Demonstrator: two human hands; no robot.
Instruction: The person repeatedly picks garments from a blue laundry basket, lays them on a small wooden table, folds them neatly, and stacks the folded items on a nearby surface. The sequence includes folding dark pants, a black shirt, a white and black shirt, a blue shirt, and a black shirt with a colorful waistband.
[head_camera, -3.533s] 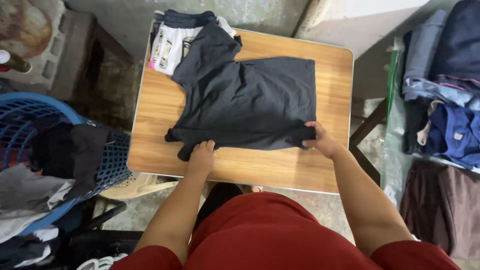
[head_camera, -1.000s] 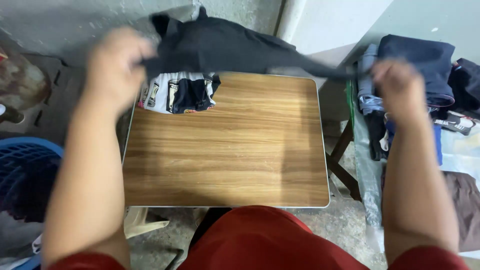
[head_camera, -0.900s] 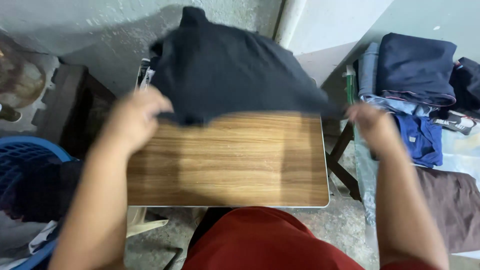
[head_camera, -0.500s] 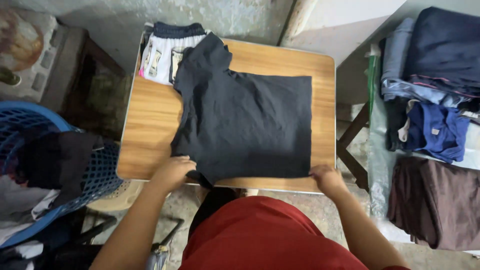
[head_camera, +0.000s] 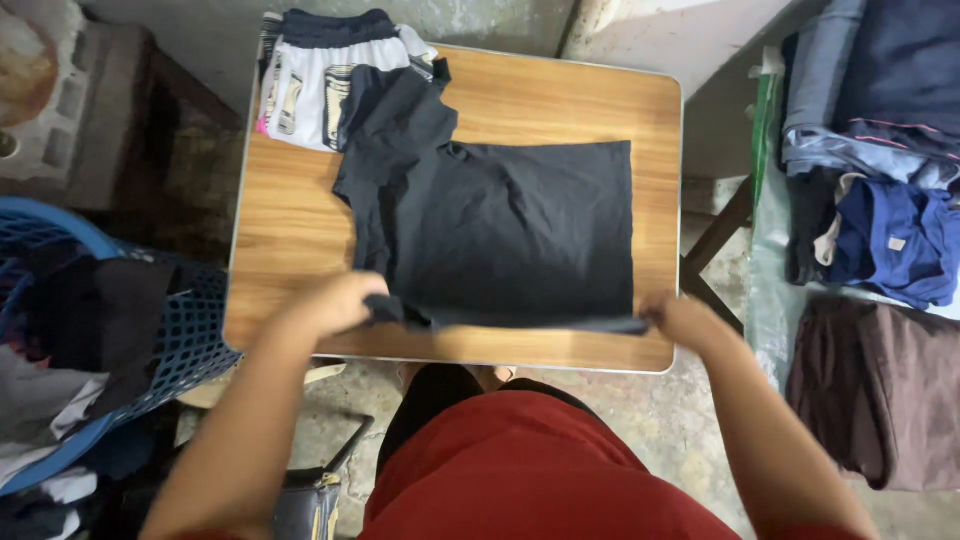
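Since half a second ago the near edge of the dark t-shirt (head_camera: 500, 230) has come up off the tabletop (head_camera: 300, 230): it lay flat at the front edge then, and now I see it lifted and pulled taut between my two hands. My left hand (head_camera: 335, 303) is closed on the near corner by the sleeve end, and my right hand (head_camera: 678, 318) is pinched on the near hem corner. The rest of the shirt lies spread across the wooden surface, its upper sleeve overlapping the folded white patterned shorts (head_camera: 310, 70) at the far left corner. I judge this lifted edge to be the start of a fold away from me. A blue laundry basket (head_camera: 185, 335) sits off to the left, and folded clothes (head_camera: 880, 150) are piled to the right.
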